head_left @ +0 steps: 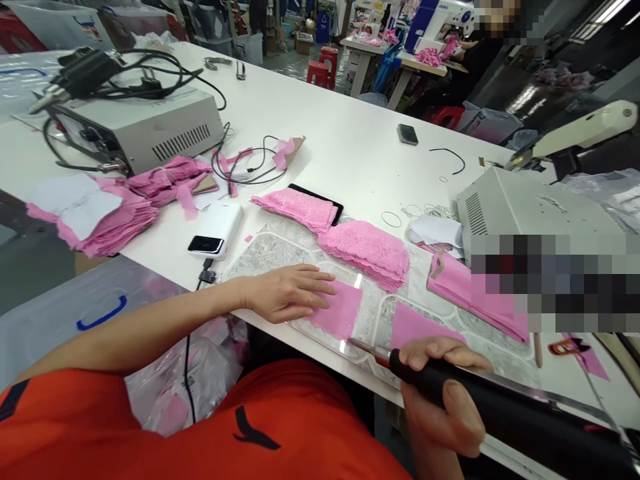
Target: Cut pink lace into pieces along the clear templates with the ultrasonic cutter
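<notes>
My left hand point(287, 293) lies flat with fingers stretched, pressing on a small pink fabric piece point(345, 310). Under that piece is a clear plastic template board point(273, 250) with rounded outlines. My right hand point(453, 400) is wrapped around a thick black hand-held tool point(510, 407) with a slim metal tip. The tip touches or hovers just at the lower edge of the pink piece; which one I cannot tell. A second pink piece point(420, 327) lies on the board just beyond my right hand. Behind my left hand sit a pink lace stack point(367, 250) and another lace stack point(295, 208).
A grey metal box point(150, 123) with cables stands at the back left, a second grey box point(530, 207) at the right. A white power bank point(220, 230), folded pink fabric point(475, 293) and pink bundles point(105, 213) surround the board. Someone sits at a sewing machine point(440, 23) behind.
</notes>
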`<state>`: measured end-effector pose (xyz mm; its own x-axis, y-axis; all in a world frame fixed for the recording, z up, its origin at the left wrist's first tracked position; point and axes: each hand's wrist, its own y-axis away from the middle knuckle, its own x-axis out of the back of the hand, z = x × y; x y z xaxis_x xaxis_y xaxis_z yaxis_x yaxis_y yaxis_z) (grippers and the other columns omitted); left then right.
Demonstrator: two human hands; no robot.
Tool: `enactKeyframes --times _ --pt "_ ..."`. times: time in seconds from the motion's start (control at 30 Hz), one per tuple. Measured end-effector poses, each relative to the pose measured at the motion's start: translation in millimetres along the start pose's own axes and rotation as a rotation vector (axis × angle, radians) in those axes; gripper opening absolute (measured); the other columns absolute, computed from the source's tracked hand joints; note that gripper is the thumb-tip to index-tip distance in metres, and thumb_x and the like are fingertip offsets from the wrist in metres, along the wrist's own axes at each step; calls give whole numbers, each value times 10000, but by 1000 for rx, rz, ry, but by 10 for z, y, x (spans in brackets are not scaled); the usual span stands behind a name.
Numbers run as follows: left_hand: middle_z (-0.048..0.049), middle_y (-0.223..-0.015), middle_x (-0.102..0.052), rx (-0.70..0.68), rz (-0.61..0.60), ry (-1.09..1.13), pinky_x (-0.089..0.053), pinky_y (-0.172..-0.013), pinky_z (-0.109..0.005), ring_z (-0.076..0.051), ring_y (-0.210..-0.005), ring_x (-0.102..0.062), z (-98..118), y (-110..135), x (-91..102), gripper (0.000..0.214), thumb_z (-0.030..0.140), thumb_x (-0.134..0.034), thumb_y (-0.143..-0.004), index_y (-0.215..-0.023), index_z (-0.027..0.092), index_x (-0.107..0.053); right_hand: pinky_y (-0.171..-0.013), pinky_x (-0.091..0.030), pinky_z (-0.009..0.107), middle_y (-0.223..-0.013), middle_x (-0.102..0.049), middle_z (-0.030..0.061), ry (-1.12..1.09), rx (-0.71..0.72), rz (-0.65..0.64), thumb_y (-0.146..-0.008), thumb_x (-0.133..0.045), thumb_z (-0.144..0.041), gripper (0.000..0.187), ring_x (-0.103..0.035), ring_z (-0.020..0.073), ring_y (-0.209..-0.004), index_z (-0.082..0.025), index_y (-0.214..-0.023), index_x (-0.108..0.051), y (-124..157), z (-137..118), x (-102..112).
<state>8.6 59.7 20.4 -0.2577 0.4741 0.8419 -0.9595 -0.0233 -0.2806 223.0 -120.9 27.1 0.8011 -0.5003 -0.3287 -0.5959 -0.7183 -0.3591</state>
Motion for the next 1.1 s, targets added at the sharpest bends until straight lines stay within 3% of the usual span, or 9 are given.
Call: enactKeyframes --times 0.17,0.33,0.5,0.7,0.87,0.97,1.1 --pt "-123 -1341 -570 93 58 -45 -347 -1107 -445 -259 -1363 -400 -47 211 135 364 194 -384 -932 -1196 151 -630 -500 -469 311 -784 -523 -17 -13 44 21 -693 -536 -240 170 -501 104 -560 -207 -859 -548 -58 43 -51" --pt "-120 -1322 -586 171 70 -65 -375 -1086 -442 -256 -1342 -429 -62 450 121 369 124 -396 -870 -1130 154 -655 -486 -467 333 -772 -548 -5 29 59 36 -652 -531 -214 181 -509 128 -563 -198 -830 -557 -105 119 -82" --pt "-144 -1316 -585 172 94 -86 -383 -1074 -428 -261 -1330 -446 -35 562 57 375 95 -401 -851 -1115 144 -662 -476 -478 363 -728 -545 14 138 99 72 -633 -600 -240 166 -527 166 -582 -193 -790 -570 -102 152 140" --pt "-138 -1362 -546 142 27 -75 -338 -1094 -441 -265 -1351 -416 44 446 2 426 76 -371 -858 -1192 155 -623 -442 -469 328 -717 -515 -4 196 148 108 -650 -537 -231 160 -536 163 -593 -226 -807 -565 -99 162 340" --pt "-126 -1097 -663 70 -56 -64 -307 -1112 -428 -248 -1257 -504 56 247 -30 422 55 -416 -827 -1168 186 -627 -425 -469 353 -692 -493 -3 294 147 144 -624 -471 -217 186 -510 155 -542 -199 -791 -550 -123 94 234" --pt "-103 -993 -655 78 -86 -69 -299 -1119 -421 -229 -1091 -585 28 225 -7 387 33 -453 -785 -1059 215 -656 -435 -451 354 -680 -468 0 334 155 191 -592 -463 -211 183 -494 161 -552 -200 -763 -528 -131 86 202" --pt "-69 -914 -636 151 -105 -41 -274 -1127 -429 -203 -954 -590 13 309 80 267 9 -467 -725 -757 220 -627 -438 -396 335 -705 -432 3 329 126 196 -587 -471 -257 201 -469 165 -555 -222 -783 -498 -119 89 209"
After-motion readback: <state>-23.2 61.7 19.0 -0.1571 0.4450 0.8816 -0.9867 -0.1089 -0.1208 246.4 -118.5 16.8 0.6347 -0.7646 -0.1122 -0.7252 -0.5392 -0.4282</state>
